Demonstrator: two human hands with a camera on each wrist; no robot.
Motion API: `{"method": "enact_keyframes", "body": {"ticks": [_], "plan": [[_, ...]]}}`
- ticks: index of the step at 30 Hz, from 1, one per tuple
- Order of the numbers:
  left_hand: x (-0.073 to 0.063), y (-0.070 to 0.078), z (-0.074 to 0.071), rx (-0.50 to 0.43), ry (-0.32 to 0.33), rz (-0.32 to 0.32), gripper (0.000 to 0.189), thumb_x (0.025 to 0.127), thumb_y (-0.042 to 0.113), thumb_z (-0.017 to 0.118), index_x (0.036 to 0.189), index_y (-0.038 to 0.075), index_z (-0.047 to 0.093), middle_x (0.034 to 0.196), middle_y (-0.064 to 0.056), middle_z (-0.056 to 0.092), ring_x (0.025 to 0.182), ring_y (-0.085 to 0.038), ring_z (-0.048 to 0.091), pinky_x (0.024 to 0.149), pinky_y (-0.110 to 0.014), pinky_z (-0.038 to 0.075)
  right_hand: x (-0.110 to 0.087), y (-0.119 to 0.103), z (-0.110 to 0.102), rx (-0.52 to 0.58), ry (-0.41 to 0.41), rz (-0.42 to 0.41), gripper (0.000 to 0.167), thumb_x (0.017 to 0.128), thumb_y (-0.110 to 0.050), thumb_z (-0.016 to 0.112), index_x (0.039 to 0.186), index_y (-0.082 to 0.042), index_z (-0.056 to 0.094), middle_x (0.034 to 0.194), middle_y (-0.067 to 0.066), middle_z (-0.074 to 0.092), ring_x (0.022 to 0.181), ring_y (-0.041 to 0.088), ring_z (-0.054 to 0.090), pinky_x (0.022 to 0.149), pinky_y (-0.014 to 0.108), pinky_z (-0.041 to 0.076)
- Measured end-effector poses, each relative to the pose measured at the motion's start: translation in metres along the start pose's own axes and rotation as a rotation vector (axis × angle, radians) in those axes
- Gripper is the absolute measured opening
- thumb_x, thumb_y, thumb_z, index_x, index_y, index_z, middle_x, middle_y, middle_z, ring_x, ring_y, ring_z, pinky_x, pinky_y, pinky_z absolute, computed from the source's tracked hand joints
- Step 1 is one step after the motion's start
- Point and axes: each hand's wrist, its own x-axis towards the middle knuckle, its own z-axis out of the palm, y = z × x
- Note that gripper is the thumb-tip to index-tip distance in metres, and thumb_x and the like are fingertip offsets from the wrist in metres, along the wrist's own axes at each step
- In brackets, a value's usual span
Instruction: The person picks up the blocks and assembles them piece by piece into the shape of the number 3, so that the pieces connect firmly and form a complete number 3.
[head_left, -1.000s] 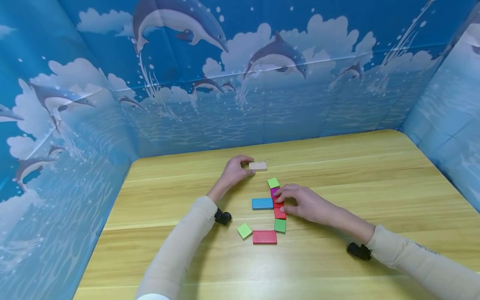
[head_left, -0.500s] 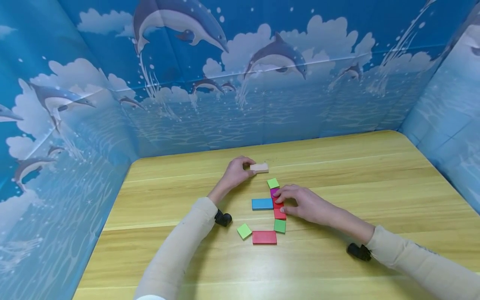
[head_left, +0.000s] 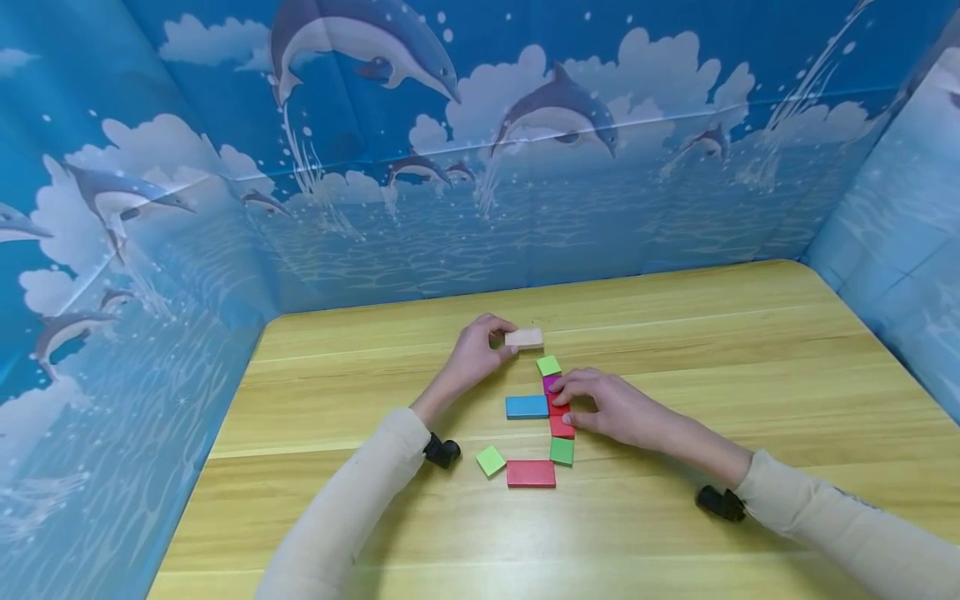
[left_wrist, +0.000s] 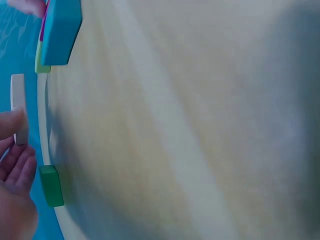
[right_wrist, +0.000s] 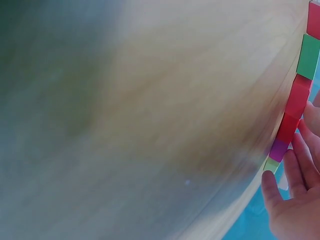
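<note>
My left hand (head_left: 480,348) pinches a pale wooden block (head_left: 528,338) between thumb and fingers, just beyond the top of a column of coloured blocks. In the left wrist view that block (left_wrist: 18,90) appears raised off the table. My right hand (head_left: 611,406) touches the column from the right, its thumb at the lower red block (head_left: 562,427) and its fingertips over the upper red block (head_left: 557,408) and the purple block (head_left: 551,385). Those fingers look fairly straight in the right wrist view. A light green block (head_left: 548,366) tops the column; a green block (head_left: 562,452) ends it.
A blue block (head_left: 527,407) lies left against the column. Nearer are a long red block (head_left: 531,474) and a turned light green block (head_left: 491,461). The left wrist view shows a green block (left_wrist: 51,186) beside my left hand. A dolphin-print curtain (head_left: 450,225) borders the wooden table (head_left: 300,500).
My left hand has moved slightly right and nearer with the pale block, toward the top of the column. My right hand has stayed in place on the blocks.
</note>
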Motion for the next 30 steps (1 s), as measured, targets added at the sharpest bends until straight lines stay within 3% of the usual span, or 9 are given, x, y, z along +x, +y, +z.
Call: {"method": "enact_keyframes", "body": {"ticks": [4,9,16,30], "plan": [[-0.007,0.002,0.0,-0.028,-0.002,0.009,0.027,0.09,0.01,0.072,0.117,0.005,0.068,0.104,-0.002,0.06,0.089,-0.015,0.057,0.077,-0.026,0.05,0.0,0.001,0.0,-0.001,0.001,-0.002,0.024,0.088,-0.012,0.074,0.111,-0.02,0.072,0.131,-0.003,0.058,0.125,0.026,0.05,0.101,0.047,0.043],[-0.012,0.001,0.001,-0.044,0.0,-0.024,0.029,0.089,0.008,0.073,0.118,0.002,0.068,0.103,-0.005,0.061,0.086,-0.015,0.058,0.075,-0.025,0.05,0.0,0.001,0.0,-0.003,0.001,0.002,0.024,0.089,-0.012,0.073,0.111,-0.021,0.072,0.131,-0.004,0.058,0.126,0.026,0.05,0.102,0.047,0.043],[-0.014,0.001,0.001,0.01,0.006,-0.058,0.03,0.09,0.009,0.073,0.119,0.003,0.068,0.099,-0.003,0.062,0.084,-0.013,0.058,0.074,-0.025,0.05,0.001,0.0,0.0,-0.002,0.002,0.005,0.024,0.089,-0.014,0.074,0.112,-0.021,0.072,0.131,-0.004,0.058,0.126,0.026,0.049,0.102,0.047,0.042],[-0.016,0.001,0.003,0.073,-0.028,-0.041,0.029,0.089,0.009,0.074,0.117,0.003,0.069,0.098,-0.004,0.061,0.085,-0.015,0.056,0.075,-0.025,0.049,0.001,0.0,0.001,-0.006,0.003,0.006,0.024,0.089,-0.015,0.075,0.111,-0.021,0.072,0.132,-0.003,0.058,0.127,0.026,0.049,0.102,0.047,0.042]]}}
